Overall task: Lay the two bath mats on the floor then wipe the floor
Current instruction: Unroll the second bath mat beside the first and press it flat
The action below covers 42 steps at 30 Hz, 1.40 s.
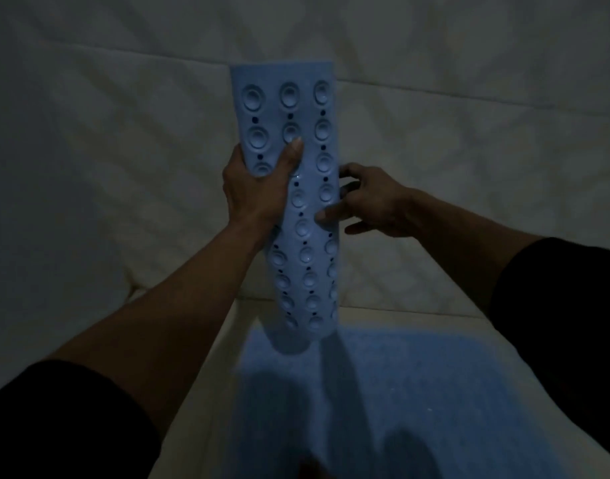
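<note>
— Left hand clamped around the rolled bath mat, thumb across the suction cups, fingers hidden behind. Right hand loose at the roll's right edge, fingers spread, thumb tip touching the rubber; more a steadying touch than a real grip.

— And the mat itself?

— Held upright at centre frame, clear of the floor, cup side facing the camera. Lower end hanging just above a second blue mat already spread flat across the lower right of the frame.

— So which step?

— Probably the second mat still to lay. Wiping not yet begun, no cloth in view.

— Next move?

— Likely unrolling: right hand catching the free edge, peeling it open, then lowering cups-down beside the flat one. Rubber may spring back into a curl.

— Surroundings?

— Pale tiled floor, faint diagonal pattern. Very dim, shadows over the lower frame, little else readable.
</note>
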Tool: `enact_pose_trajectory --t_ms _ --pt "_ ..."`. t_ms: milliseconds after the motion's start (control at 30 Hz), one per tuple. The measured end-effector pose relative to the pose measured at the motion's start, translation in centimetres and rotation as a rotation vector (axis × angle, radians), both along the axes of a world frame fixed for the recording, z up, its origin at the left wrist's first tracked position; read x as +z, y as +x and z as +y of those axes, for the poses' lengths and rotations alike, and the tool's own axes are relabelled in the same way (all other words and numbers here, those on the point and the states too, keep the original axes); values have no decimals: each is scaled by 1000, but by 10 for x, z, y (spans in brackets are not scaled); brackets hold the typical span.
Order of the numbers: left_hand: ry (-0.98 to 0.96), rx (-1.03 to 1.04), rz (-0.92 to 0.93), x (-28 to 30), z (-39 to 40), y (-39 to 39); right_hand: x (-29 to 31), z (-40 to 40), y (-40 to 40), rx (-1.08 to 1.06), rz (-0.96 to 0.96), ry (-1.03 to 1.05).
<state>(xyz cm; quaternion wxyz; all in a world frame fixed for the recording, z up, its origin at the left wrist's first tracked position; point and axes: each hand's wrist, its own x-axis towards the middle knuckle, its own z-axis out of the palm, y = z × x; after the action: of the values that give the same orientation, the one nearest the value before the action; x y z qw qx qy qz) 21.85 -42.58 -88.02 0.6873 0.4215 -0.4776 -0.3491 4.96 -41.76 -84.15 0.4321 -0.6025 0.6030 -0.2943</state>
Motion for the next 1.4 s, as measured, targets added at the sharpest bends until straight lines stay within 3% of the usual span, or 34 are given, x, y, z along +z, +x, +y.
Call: enact_pose_trajectory --t_ms 200,467,633,767,1067,1400 --pt "41 -171 151 17 9 -99 14 35 -96 -202 -27 22" --pt "286 -420 177 3 25 -191 -22 103 -178 -244 -104 158" --pt "380 -557 167 -5 41 -262 -37 141 -235 -452 -153 110" --pt "476 -622 119 -18 60 -305 -57 168 -263 -497 -240 100" --pt "598 -724 -140 -53 114 -389 -114 235 -314 -686 -289 -166" --pt "637 -630 -344 -152 194 -455 -200 269 -397 -800 -365 -134"
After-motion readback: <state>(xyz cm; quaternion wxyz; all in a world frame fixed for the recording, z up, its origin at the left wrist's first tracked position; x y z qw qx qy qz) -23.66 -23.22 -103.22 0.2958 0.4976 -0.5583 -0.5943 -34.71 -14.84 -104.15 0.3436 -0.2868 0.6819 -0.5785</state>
